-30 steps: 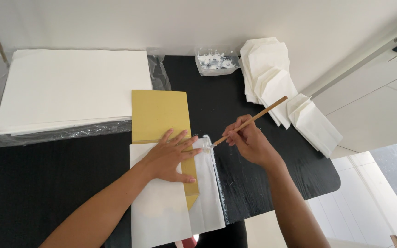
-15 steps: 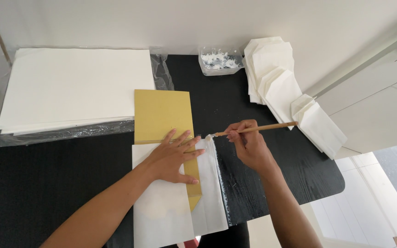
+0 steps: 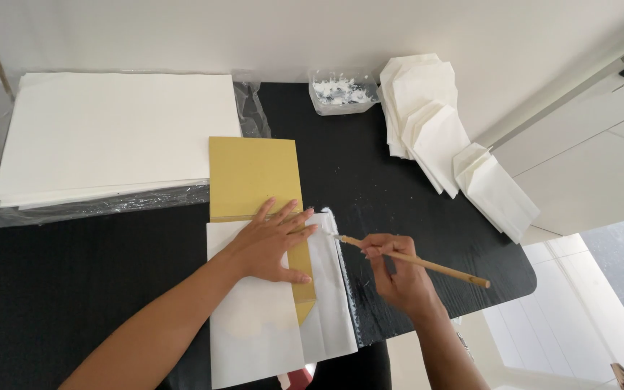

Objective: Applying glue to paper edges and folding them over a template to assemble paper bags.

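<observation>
My left hand (image 3: 272, 242) lies flat, fingers spread, on a white paper sheet (image 3: 254, 318) folded around a yellow board (image 3: 253, 177) on the black table (image 3: 74, 274). My right hand (image 3: 396, 271) grips a thin wooden brush (image 3: 413, 261). The brush tip touches the upper right edge of the white paper flap (image 3: 326, 289), just right of my left fingertips. The stick end points to the right and slightly down.
A large stack of white sheets (image 3: 110, 137) on clear plastic fills the back left. A clear tub of white paste (image 3: 341, 92) stands at the back. Folded white paper bags (image 3: 442, 137) fan out along the right, near the table's edge.
The brush has swung from pointing up-right to lying nearly level, and my right hand has dropped lower along the paper flap. My left hand has stayed pressed on the paper.
</observation>
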